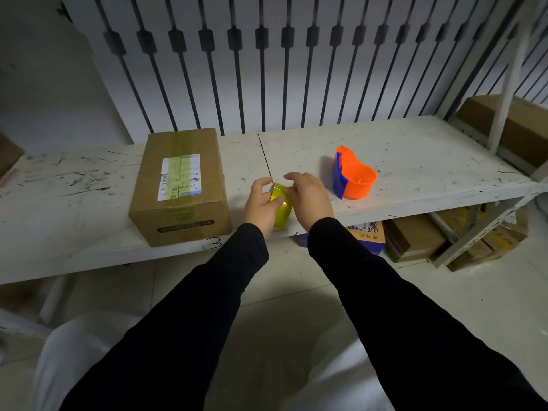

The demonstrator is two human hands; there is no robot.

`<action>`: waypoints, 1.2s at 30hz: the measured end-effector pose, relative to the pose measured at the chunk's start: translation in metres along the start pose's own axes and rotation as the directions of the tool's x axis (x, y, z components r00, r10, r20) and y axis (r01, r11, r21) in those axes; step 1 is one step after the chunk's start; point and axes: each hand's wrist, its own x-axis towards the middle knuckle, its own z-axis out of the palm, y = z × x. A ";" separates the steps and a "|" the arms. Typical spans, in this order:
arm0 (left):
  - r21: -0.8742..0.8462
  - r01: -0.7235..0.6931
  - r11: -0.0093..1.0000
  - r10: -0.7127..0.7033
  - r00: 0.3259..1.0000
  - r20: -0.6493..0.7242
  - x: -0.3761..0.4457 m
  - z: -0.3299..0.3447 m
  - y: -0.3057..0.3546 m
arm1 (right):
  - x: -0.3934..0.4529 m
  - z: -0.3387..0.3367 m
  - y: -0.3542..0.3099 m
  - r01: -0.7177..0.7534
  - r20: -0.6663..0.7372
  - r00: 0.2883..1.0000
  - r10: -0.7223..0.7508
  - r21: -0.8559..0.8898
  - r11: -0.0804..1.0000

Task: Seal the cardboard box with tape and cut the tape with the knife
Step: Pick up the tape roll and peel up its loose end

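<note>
Both hands grip a yellow tape roll (281, 207) at the shelf's (415, 149) front edge: left hand (261, 203) fingers wrapped around it, right hand (308, 197) fingertips pinching its top. The taped cardboard box (181, 185) sits left; an orange-and-blue tape dispenser (353, 173) stands right.

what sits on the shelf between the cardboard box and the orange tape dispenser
In the head view, both hands, left hand and right hand, holding a yellow tape roll, lie between the cardboard box and the dispenser.

Bare shelf (415, 149) (scuffed) lies open between cardboard box (181, 185) and orange dispenser (354, 176).
</note>
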 end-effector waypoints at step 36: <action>0.086 -0.168 0.982 0.163 0.985 0.058 -0.012 -0.015 0.005 | 0.000 -0.046 -0.025 -0.420 0.471 0.868 0.158 0.526 0.739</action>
